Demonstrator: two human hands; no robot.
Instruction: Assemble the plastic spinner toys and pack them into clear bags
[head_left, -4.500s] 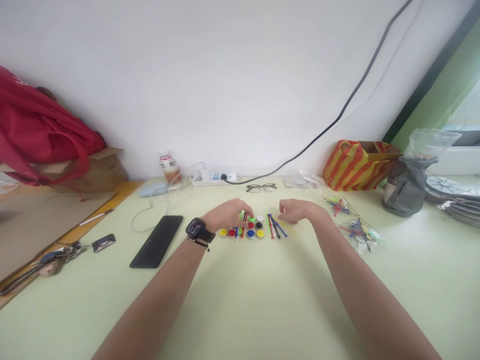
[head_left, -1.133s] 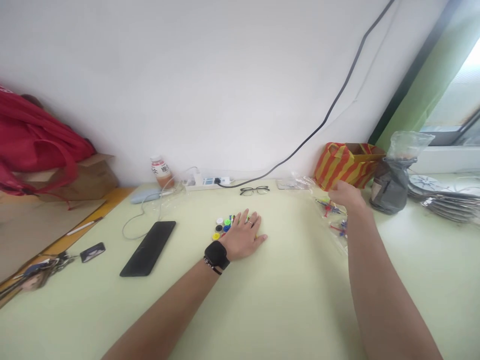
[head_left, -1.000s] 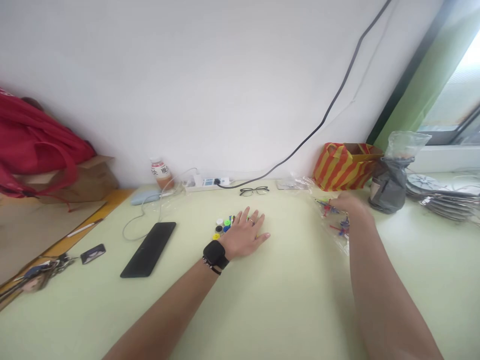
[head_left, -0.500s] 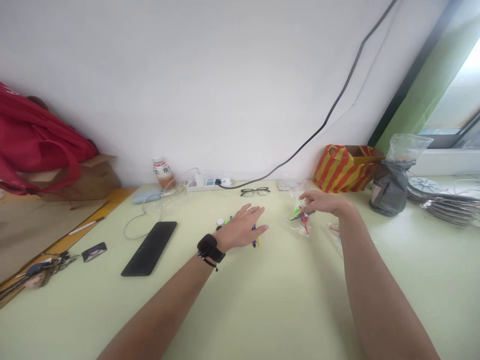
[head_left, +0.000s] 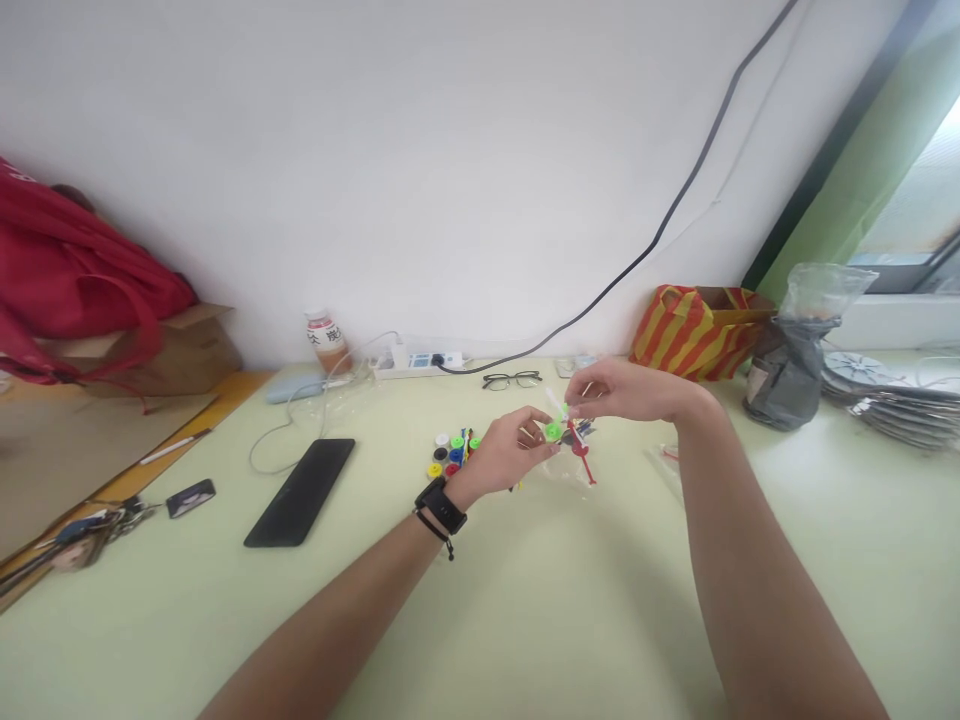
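Both my hands meet at a clear plastic bag (head_left: 566, 466) holding small coloured plastic pieces. My right hand (head_left: 619, 390) pinches the bag's top from above, fingertips together. From the left, my left hand (head_left: 514, 447) closes thumb and fingers on the bag's side, beside a bright green disc (head_left: 553, 431). A red piece with a thin stem (head_left: 585, 462) points down on the bag's right. Left of my left hand lie several small round discs (head_left: 440, 454) in white, green, black, blue, yellow and red, along with thin sticks partly hidden by that hand.
Eyeglasses (head_left: 512, 380) and a power strip (head_left: 420, 366) lie along the wall. A black phone-like slab (head_left: 300, 493), a cable and a bottle (head_left: 328, 343) are at left. A striped bag (head_left: 686, 335) and a grey bag (head_left: 787, 375) stand at back right.
My left hand has moved right, off the coloured discs, and closed at the plastic bag. My right hand has brought the bag left towards it. The discs are now uncovered.
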